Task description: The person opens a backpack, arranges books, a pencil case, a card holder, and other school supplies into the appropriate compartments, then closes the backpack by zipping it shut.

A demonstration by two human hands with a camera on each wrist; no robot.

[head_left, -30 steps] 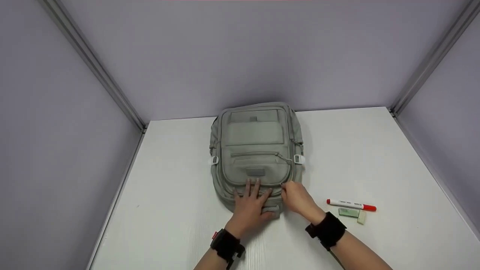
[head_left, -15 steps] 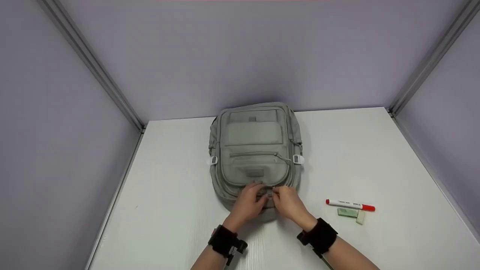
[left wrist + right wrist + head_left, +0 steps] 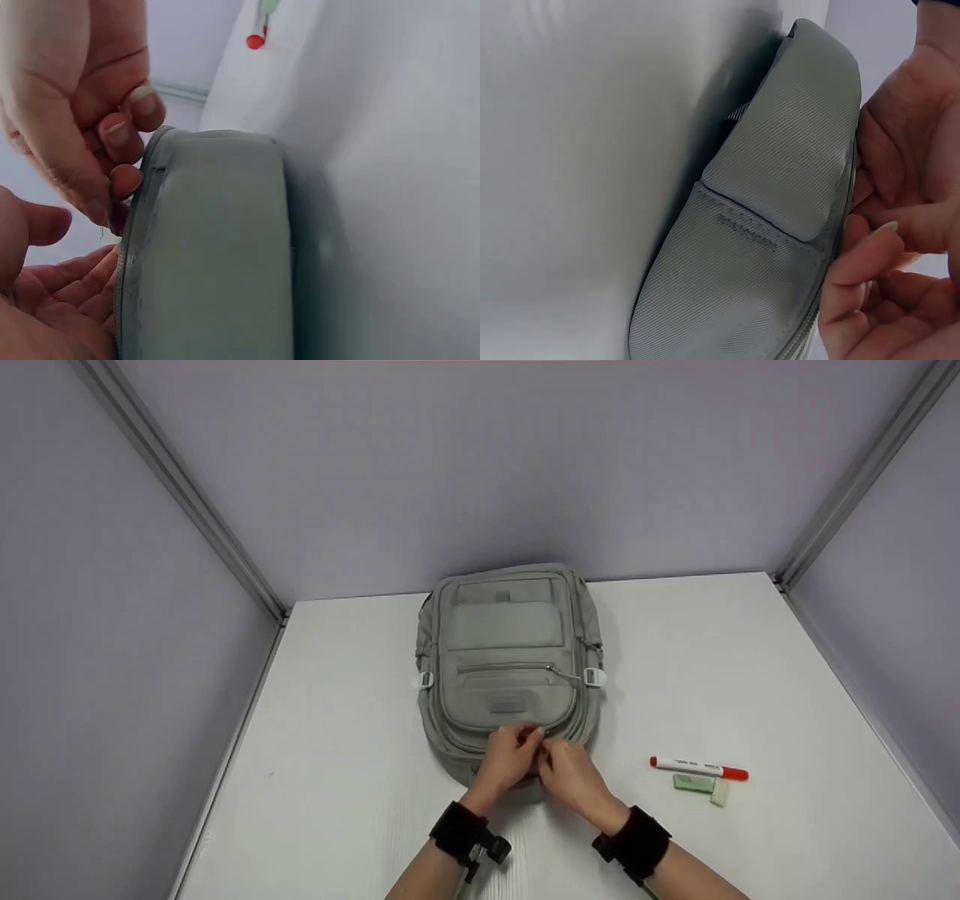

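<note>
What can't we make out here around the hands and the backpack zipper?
- Zipper pull: head view, both hands, left hand and right hand, cover it on the backpack; a pinch can't be confirmed.
- Wrist views: fingertips hide the zipper track; hands cut by frame edges.
- Marker print and two small pieces beside it: too small.

Backpack [image 3: 510, 660] matt ribbed cloth; table [image 3: 750, 675] smooth white.

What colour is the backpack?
Pale grey-green backpack, clearest in the head view.
</note>
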